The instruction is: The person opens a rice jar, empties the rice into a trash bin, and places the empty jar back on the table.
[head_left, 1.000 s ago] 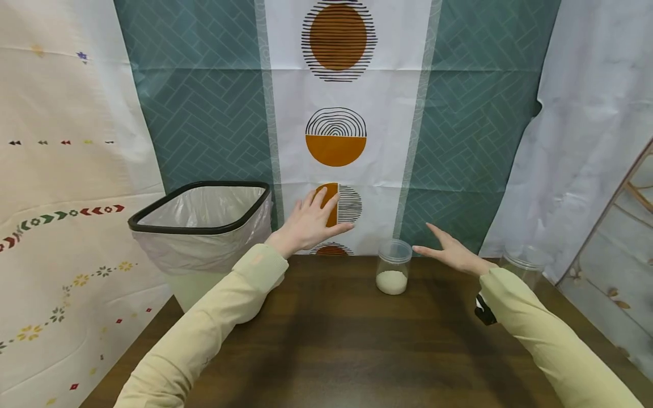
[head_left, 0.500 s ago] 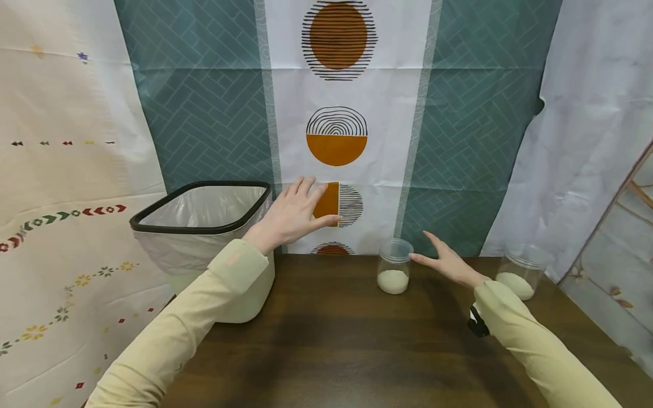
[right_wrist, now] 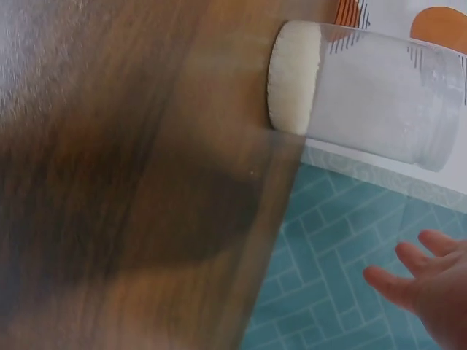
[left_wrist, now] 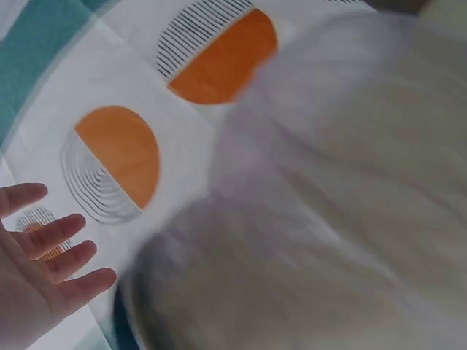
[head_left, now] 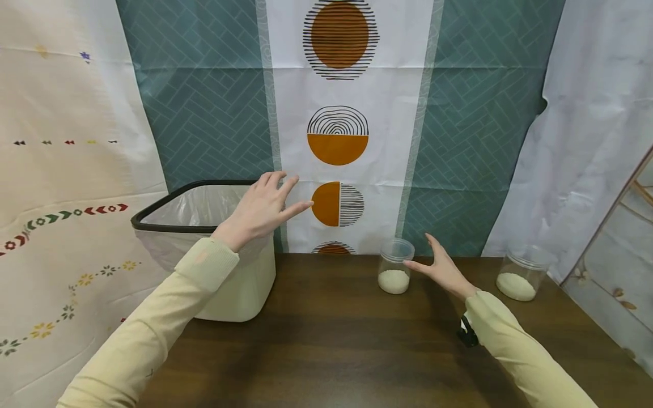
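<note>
Head view had the clear jar [head_left: 391, 267] upright near the back edge of the tabletop [head_left: 331, 340], pale filling [head_left: 393, 281] low inside, and the right grip [head_left: 442, 272] just beside it! Thumb and fingers stood spread, curled round nothing; the thumb overlapped the jar's side, though whether they touched, I couldn't tell. By my read this was the approach stage, no hold taken, and a hold called for bringing thumb and fingers in about that wall. Further right, a second jar [head_left: 522, 275] stood upright, part-filled. Well to the left, the left grip [head_left: 257, 207], loosely spread and holding nothing, hung in front of the lined bin [head_left: 240, 294].
</note>
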Tool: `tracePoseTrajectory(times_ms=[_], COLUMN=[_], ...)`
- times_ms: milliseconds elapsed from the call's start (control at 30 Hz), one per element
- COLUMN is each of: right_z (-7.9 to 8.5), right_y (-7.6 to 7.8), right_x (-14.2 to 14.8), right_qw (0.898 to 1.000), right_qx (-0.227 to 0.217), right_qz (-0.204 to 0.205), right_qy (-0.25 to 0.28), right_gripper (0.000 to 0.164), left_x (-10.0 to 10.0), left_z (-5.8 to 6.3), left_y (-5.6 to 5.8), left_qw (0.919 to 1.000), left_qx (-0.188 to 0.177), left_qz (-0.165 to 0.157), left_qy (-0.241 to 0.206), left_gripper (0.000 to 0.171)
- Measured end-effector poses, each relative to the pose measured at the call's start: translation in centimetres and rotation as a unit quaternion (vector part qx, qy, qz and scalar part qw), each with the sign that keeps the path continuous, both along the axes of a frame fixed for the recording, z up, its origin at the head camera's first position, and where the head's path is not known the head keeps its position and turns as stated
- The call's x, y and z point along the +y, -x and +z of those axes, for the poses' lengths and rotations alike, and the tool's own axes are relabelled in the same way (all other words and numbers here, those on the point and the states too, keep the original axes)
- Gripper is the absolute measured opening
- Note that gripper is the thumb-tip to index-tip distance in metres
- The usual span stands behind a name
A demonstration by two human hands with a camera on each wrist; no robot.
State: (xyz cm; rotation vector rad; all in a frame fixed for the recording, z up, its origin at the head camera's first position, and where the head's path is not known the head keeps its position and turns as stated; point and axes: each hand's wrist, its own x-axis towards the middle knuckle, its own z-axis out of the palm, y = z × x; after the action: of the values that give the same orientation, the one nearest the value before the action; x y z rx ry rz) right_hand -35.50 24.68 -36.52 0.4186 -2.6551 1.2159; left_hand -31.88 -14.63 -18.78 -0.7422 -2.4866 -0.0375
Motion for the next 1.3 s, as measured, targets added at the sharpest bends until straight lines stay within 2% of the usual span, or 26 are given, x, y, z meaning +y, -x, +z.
tracePoseTrajectory(times_ms=[267, 500, 867, 1100, 1300], right_z=[-1.2, -1.7, -2.3, -2.8, -3.1], right_y=[0.2, 0.1, 0.9, 1.2, 1.3], right_x=[-0.8, -1.7, -2.4, -2.7, -2.9], right_qw=[1.0, 0.998, 0.997, 0.997, 0.996], right_qx=[-0.005, -0.023, -0.016, -0.021, -0.021], right_qz=[-0.015, -0.032, -0.05, -0.052, -0.057], right_qy=[0.019, 0.044, 0.056, 0.055, 0.058], right_gripper=[0.104, 0.105, 0.111, 0.114, 0.114], left_x=[-3.5, -6.3, -11.7, -14.9, -16.9], left_z=[-0.4, -0.9, -0.3, -0.7, -0.9], left_y=[0.0, -0.1, -0.7, -1.4, -1.7], left_qw=[0.9996, 0.9981, 0.9947, 0.9911, 0.9886], left_qx=[-0.009, -0.028, -0.02, -0.041, -0.059], left_qz=[0.016, 0.042, 0.078, 0.095, 0.101], left_qy=[-0.021, -0.035, -0.065, -0.083, -0.095], left_gripper=[0.078, 0.074, 0.066, 0.064, 0.062])
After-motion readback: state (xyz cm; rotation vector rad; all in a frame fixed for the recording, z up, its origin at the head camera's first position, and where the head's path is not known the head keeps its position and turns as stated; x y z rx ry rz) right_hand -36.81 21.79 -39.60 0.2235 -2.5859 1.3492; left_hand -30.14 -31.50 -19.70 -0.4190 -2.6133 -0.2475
